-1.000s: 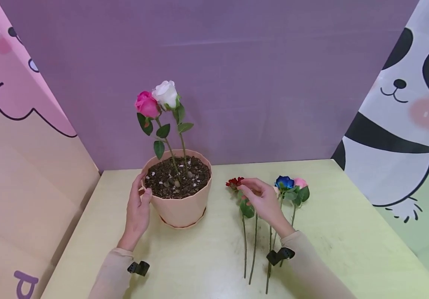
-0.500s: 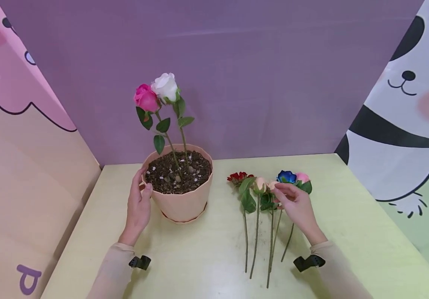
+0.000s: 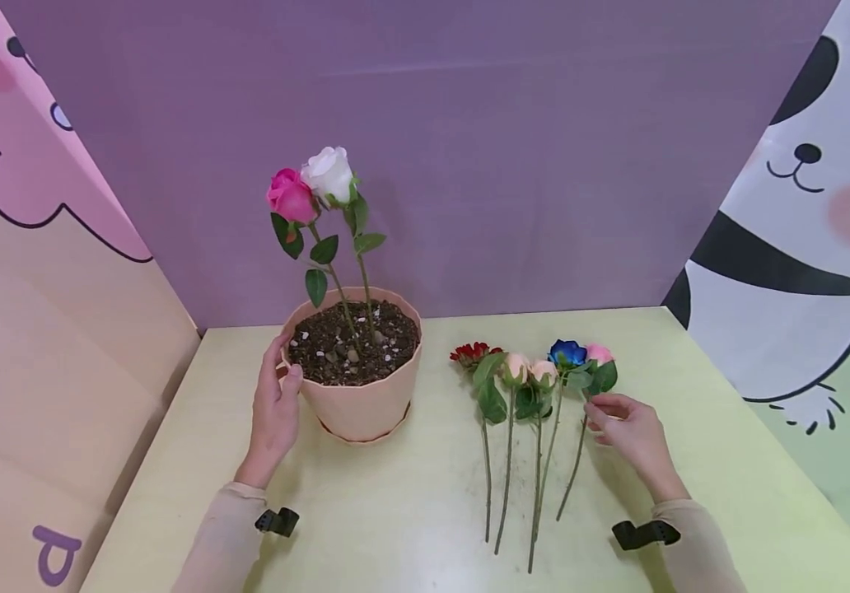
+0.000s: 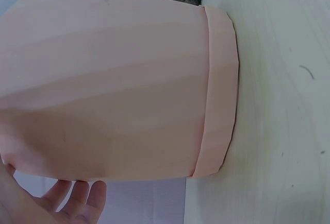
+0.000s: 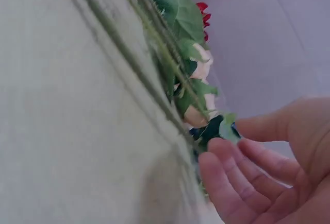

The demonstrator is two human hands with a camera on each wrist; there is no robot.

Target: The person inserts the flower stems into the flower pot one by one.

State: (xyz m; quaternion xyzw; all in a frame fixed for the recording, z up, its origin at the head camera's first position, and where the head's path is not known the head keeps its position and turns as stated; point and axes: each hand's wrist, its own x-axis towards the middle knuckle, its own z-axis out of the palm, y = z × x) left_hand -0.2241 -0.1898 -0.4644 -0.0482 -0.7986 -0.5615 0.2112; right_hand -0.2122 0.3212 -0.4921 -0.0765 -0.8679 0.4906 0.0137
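Observation:
My left hand point(image 3: 277, 412) rests against the left side of a pink flowerpot point(image 3: 354, 412), its fingers along the outer wall. Two artificial roses stand upright in the pot's soil point(image 3: 329, 354): a magenta rose point(image 3: 292, 196) and a white rose point(image 3: 329, 175). At the right, my right hand point(image 3: 632, 436) has its thumb and fingertips at the stem and leaves of a pink rose point(image 3: 600, 354) lying on the table. In the right wrist view, a leaf point(image 5: 227, 128) shows between thumb and fingers; a firm hold is not evident.
Left of the pink rose lie a blue rose point(image 3: 567, 352), two pale peach roses point(image 3: 516, 367) and a dark red flower point(image 3: 473, 354), stems toward me. A purple backdrop point(image 3: 514, 189) stands behind the table point(image 3: 395, 511); printed panels flank it.
My right hand has moved rightward, from over the red flower, past the peach roses, to the pink rose's stem. My left hand stays at the pot. The view has shifted slightly.

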